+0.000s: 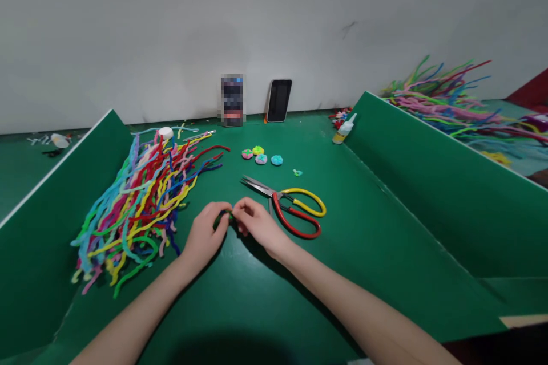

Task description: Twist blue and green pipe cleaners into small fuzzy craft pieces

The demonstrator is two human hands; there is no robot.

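My left hand (208, 230) and my right hand (256, 222) meet over the green table, fingertips pinched together. Between them is a small dark blue and green fuzzy piece (230, 216), mostly hidden by the fingers. Both hands grip it. Just right of my right hand lie scissors (278, 196) with one yellow and one red handle, blades pointing up-left. A big heap of colourful pipe cleaners (145, 199) spreads to the left of my left hand. Beyond the hands sit several small round fuzzy pieces, among them a blue one (277, 160) and a yellow one (258, 150).
Green panels stand at the left (64, 194) and right (449, 182). Two phones (232, 100) (279, 101) lean on the back wall. A glue bottle (343, 130) is by the right panel. More pipe cleaners (454, 105) lie beyond that panel.
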